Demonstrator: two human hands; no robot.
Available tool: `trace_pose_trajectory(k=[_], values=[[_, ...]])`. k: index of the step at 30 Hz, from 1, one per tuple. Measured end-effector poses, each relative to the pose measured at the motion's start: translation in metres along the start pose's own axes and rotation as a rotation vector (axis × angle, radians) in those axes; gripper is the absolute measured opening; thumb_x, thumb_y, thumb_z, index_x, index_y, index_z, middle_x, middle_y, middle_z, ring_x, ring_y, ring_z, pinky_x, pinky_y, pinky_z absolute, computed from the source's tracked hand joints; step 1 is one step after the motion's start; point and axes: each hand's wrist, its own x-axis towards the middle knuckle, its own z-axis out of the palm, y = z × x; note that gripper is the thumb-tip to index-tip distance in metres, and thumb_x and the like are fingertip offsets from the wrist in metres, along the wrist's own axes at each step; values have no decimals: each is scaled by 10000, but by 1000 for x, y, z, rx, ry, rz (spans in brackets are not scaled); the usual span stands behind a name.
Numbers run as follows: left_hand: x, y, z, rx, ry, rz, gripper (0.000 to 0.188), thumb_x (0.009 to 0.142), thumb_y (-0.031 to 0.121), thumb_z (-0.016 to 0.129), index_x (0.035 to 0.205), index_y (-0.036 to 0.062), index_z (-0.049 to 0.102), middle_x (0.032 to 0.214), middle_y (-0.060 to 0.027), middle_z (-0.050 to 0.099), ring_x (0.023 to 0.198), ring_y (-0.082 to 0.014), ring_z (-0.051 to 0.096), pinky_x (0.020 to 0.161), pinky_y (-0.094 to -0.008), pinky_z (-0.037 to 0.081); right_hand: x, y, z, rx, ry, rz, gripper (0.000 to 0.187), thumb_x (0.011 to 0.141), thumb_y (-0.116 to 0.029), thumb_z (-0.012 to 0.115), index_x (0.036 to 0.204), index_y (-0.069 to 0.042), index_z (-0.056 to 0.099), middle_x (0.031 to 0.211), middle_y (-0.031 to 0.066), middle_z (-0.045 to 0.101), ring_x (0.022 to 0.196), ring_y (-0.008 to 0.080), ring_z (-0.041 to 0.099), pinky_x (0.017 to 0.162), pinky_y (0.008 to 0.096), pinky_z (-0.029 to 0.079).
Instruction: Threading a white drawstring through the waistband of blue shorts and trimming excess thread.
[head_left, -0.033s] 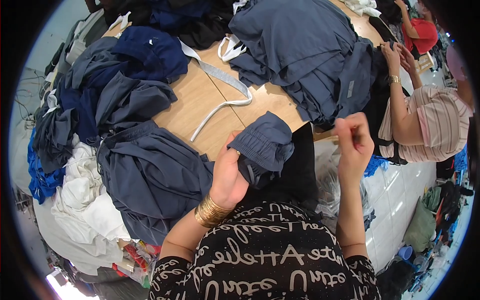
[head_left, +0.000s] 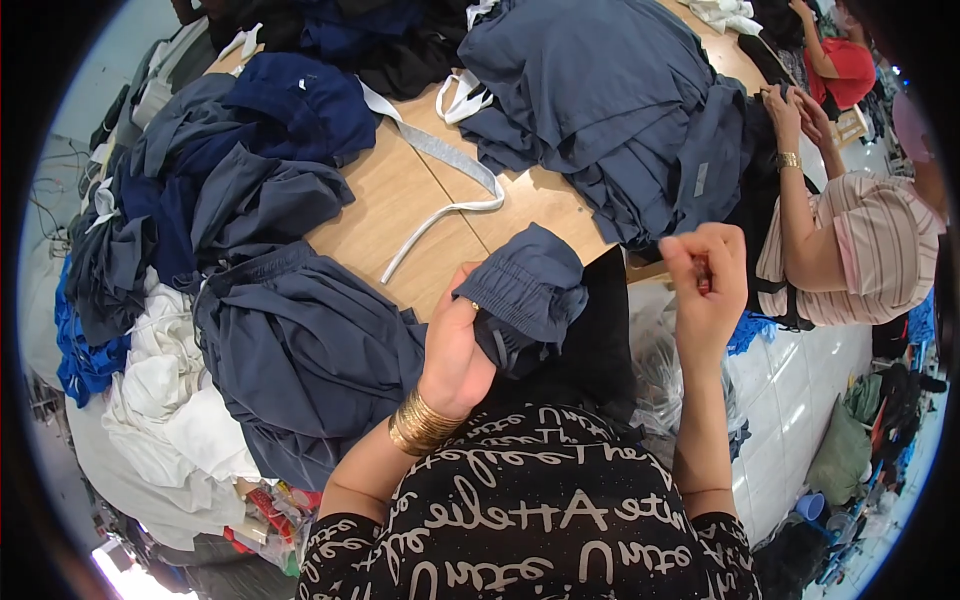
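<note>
Head view showed a bunched slate-blue garment [head_left: 541, 275], smooth and rounded on top, finely puckered along its gathered band [head_left: 505, 302], near the wooden table [head_left: 420, 240]. The left hand [head_left: 455, 350] gripped it, fingers mostly hidden; the right hand [head_left: 708, 270], raised apart, had curled fingers, any contents unclear.

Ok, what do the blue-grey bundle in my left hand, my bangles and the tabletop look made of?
Bundle: matte cloth, probably elasticated, as its edge puckers. Bangles: likely metal, shiny and gold-coloured. Tabletop: smooth wood or laminate; its tan colour and straight seams fit either.
</note>
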Motion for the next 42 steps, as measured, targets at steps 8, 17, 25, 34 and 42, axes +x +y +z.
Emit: trace_pose_trajectory(k=[8, 17, 25, 34, 42], values=[[-3, 1, 9, 134, -5, 150, 180, 837, -40, 403, 987, 34, 470, 992, -54, 562, 891, -117, 558, 800, -252, 453, -56, -9, 54, 17, -201, -231, 507, 656, -31, 695, 1140, -8, 546, 1114, 160, 552, 952, 292, 584, 757, 323, 499], [1, 73, 12, 896, -345, -93, 263, 875, 212, 585, 951, -38, 612, 878, 24, 600, 776, -32, 509, 728, -187, 430, 12, -25, 4, 768, -362, 714, 75, 790, -46, 606, 840, 6, 628, 740, -17, 598, 698, 43, 529, 662, 177, 390], [-4, 93, 20, 936, -363, -4, 336, 908, 271, 537, 960, -52, 611, 824, 31, 563, 754, -23, 480, 688, -184, 415, 31, -35, -6, 742, -387, 785, 82, 751, -87, 631, 794, -17, 627, 732, -15, 606, 668, 47, 533, 648, 175, 378], [-13, 100, 13, 963, -383, 68, 347, 914, 274, 527, 967, -57, 614, 808, 27, 566, 743, -32, 477, 684, -189, 413, 38, -40, -10, 709, -464, 730, 98, 734, -82, 640, 796, -7, 628, 713, -1, 612, 646, 59, 541, 633, 180, 386], [-19, 102, 6, 850, -399, 86, 332, 913, 264, 530, 970, -49, 625, 793, 32, 585, 725, -29, 493, 677, -191, 426, 47, -43, 1, 633, -510, 615, 74, 736, -61, 638, 777, -1, 626, 691, -5, 601, 623, 51, 528, 600, 176, 375]])
